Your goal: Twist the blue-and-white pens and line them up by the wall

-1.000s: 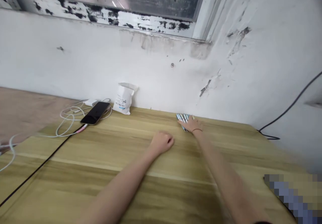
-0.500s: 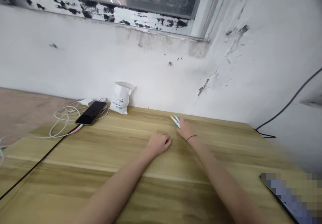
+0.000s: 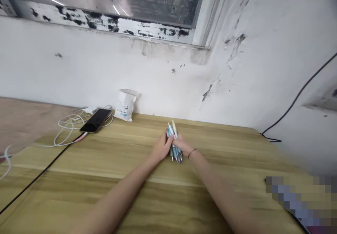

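Both of my hands meet around a bundle of pens (image 3: pixel 176 153) over the middle of the wooden table. My left hand (image 3: pixel 161 147) closes on the bundle from the left, its thumb lying across the barrels. From the other side my right hand (image 3: pixel 183 145), with a thin dark band at the wrist, grips the same pens. Several barrels are blue or blue-grey, and a cream one sticks up at the top. The fingers hide the middle of the bundle.
A phone (image 3: pixel 96 120) lies at the left among white cables (image 3: pixel 68 126). A white packet (image 3: pixel 124 105) stands against the wall. A black cord (image 3: pixel 39 176) crosses the table's left side (image 3: pixel 79 188). At lower right is a blurred-out, dark-edged object (image 3: pixel 297 202).
My right hand has come left and nearer with its pens, meeting my left hand. The pens now show as one bundle between both hands. The view has shifted slightly.
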Tool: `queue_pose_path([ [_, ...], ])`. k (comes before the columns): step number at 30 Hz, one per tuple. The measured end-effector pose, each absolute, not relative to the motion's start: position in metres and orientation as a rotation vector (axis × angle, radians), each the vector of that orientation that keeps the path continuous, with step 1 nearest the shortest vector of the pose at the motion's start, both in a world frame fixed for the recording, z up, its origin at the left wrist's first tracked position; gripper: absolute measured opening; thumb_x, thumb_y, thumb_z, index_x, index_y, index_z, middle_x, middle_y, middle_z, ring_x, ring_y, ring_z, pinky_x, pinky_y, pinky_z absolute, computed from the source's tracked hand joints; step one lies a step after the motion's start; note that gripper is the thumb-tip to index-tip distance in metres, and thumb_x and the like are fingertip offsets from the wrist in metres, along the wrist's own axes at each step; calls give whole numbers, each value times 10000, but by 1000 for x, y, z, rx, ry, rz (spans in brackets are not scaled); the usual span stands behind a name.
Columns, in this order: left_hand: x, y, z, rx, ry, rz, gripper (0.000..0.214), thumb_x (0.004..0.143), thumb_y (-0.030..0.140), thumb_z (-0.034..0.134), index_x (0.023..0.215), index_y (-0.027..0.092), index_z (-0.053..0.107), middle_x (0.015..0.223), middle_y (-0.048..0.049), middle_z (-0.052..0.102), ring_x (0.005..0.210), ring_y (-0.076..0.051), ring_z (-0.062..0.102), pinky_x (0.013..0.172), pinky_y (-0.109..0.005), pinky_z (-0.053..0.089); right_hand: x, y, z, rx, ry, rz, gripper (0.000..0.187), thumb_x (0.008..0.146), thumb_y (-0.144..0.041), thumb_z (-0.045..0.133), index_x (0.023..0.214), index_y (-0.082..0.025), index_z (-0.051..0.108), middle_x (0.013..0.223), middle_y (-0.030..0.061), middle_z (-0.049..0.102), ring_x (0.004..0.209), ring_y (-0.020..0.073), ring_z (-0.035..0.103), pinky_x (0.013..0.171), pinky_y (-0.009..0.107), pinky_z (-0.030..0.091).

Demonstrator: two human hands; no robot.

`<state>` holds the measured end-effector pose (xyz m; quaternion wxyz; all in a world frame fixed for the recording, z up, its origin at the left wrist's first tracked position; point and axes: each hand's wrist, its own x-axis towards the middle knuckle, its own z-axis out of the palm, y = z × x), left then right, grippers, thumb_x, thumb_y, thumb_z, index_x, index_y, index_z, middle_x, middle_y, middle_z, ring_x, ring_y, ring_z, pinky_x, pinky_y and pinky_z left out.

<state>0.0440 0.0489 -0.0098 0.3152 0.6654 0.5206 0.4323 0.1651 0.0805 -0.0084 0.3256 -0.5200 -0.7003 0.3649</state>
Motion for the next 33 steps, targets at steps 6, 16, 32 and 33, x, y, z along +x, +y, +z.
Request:
queue_pose_path([
  [6,36,59,-10,1189,1255,1317,628,853,327,510,1377,174,199,1233,-118,545,1077,-189,558,933,-305,433,137,72,-10,-1096,-1750,1141,255,810,-302,504,1031,-190,565,931,49,669,828,178,631,723,287,522],
  [16,23,66,-14,1315,1464,1361,550,850,290,468,1338,160,249,1237,-115,526,1137,-178,508,995,-313,379,135,71,-11,-1127,-1645,1109,295,877,-318,411,1124,-204,526,1127,63,615,1068,192,558,930,348,433],
  [32,7,73,-23,2169,1836,938,394,871,217,365,1246,137,456,1300,-124,473,1217,-211,426,1044,-358,313,144,43,-20,-1256,-1996,437,419,790,-148,447,1209,-146,472,1287,125,470,1238,220,391,1057,412,299],
  [33,8,73,-23,2156,1846,942,412,873,213,353,1268,129,433,1296,-132,476,1210,-216,433,1035,-362,322,149,43,-21,-1265,-2045,394,376,812,-187,451,1182,-148,505,1299,129,462,1254,234,372,1062,424,289],
])
